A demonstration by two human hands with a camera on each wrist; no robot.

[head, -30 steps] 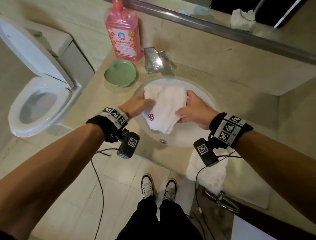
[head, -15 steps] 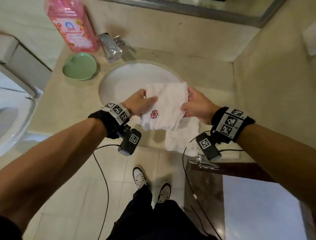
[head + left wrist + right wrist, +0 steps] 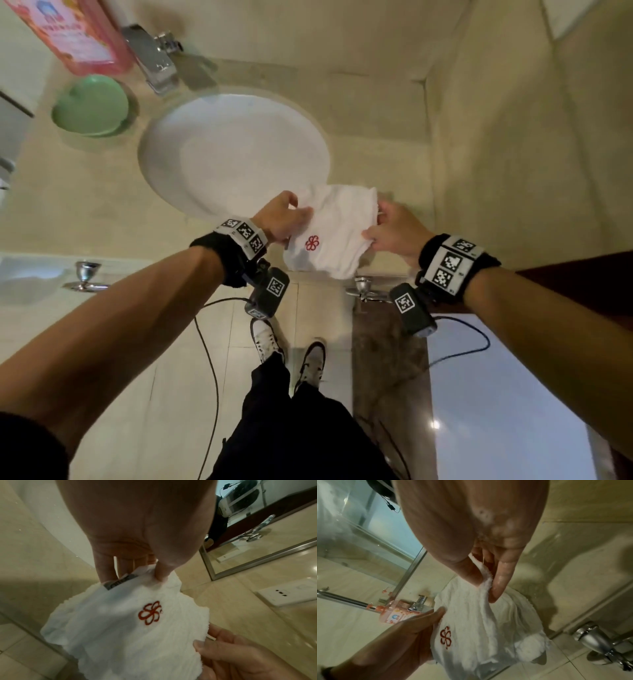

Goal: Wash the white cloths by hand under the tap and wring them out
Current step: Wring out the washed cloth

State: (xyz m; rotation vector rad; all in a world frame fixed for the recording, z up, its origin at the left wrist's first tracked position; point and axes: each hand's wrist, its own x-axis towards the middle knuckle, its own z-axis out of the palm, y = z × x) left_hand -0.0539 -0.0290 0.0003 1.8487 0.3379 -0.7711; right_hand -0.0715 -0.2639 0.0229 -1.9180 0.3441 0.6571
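A folded white cloth with a red flower emblem is held in the air over the counter's front edge, right of the round white basin. My left hand pinches its left edge between thumb and fingers; the left wrist view shows the thumb on the cloth. My right hand pinches the right edge, with wet fingers on the cloth. More white fabric shows below the cloth in the right wrist view. The chrome tap stands behind the basin; no water runs.
A pink soap bottle and a green heart-shaped dish sit left of the tap. A tiled wall closes the counter on the right. Chrome rail brackets jut out under the counter edge. Cables hang from both wrists.
Both hands have carried the cloth out of the basin, toward me and to the right, to the counter's front edge. The white fabric draped there earlier is hidden from the head view now.
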